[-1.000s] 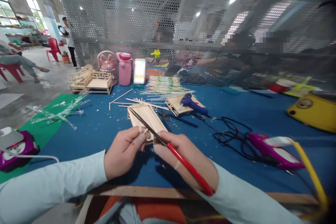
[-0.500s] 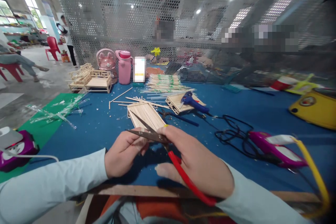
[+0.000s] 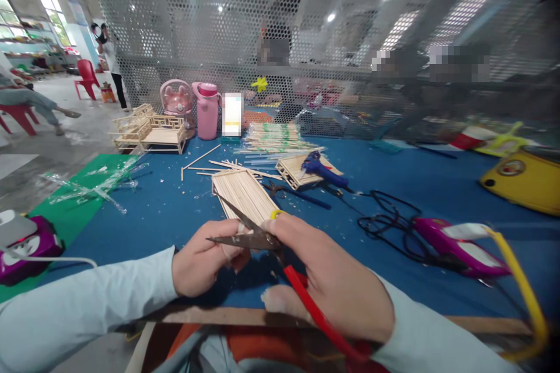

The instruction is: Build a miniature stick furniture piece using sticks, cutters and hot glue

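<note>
My right hand (image 3: 341, 280) is closed around red-handled scissors (image 3: 301, 285), whose two blades stand apart and point left. The blades cross above the fingers of my left hand (image 3: 205, 259). Its fingers are curled together near the close end of a panel of pale wooden sticks (image 3: 245, 192). Whatever they pinch is hidden by the fingers and the lower blade. The panel lies slanted on the blue table, its near end covered by both hands. A small yellow thing (image 3: 276, 214) shows at my right fingertips.
Loose sticks (image 3: 219, 168) lie behind the panel. A blue glue gun (image 3: 321, 169) rests on another stick piece, near dark pliers (image 3: 301, 195). Cords run right to a purple power strip (image 3: 464, 247). Stick furniture (image 3: 164, 131) and a pink bottle (image 3: 207, 111) stand at the back.
The scissor blades have spread wider and dropped slightly. My right hand has shifted a little down and right. My left hand stays nearly in place, and the panel remains where it was.
</note>
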A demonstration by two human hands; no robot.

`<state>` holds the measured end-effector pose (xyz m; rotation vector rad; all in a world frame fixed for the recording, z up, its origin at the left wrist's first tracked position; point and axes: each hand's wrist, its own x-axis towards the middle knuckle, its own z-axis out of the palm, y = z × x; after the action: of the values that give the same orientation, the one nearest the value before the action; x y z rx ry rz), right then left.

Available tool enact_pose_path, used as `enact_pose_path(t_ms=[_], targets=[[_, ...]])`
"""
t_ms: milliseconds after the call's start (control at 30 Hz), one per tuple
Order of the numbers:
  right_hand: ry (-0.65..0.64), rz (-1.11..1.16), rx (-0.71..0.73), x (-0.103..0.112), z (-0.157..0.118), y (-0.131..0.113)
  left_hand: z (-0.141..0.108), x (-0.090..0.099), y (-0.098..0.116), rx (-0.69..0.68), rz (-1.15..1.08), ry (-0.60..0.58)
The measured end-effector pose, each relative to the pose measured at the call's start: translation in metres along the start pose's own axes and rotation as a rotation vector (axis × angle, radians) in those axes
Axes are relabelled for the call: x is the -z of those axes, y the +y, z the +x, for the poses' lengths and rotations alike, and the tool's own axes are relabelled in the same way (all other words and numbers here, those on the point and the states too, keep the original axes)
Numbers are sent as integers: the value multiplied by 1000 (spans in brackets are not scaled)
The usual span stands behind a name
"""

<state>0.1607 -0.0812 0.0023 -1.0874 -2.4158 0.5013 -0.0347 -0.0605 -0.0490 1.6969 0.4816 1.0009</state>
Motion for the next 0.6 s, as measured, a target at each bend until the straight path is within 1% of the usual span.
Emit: enact_pose_path(t_ms=[100, 233, 300, 367, 433, 500, 567, 600], targets=[[-8, -8, -19, -3, -3, 1, 0, -3, 0, 11, -49, 14], [-1, 4, -21, -11, -5, 2, -1, -7, 0, 70, -109, 19], [31, 9, -9, -11, -5, 4, -1, -8, 1, 106, -115, 5], [112, -32, -49, -3, -7, 11, 0, -7, 1, 127, -138, 20], [228, -121, -164, 10, -11, 22, 2, -2, 1, 144, -156, 99], [304, -227, -316, 23, -19, 38, 5, 6, 0, 160, -149, 262], [299, -303, -422, 32, -30, 58, 9, 17, -4, 174, -125, 446], [246, -310, -457, 33, -35, 69, 11, 22, -6, 183, -113, 520]])
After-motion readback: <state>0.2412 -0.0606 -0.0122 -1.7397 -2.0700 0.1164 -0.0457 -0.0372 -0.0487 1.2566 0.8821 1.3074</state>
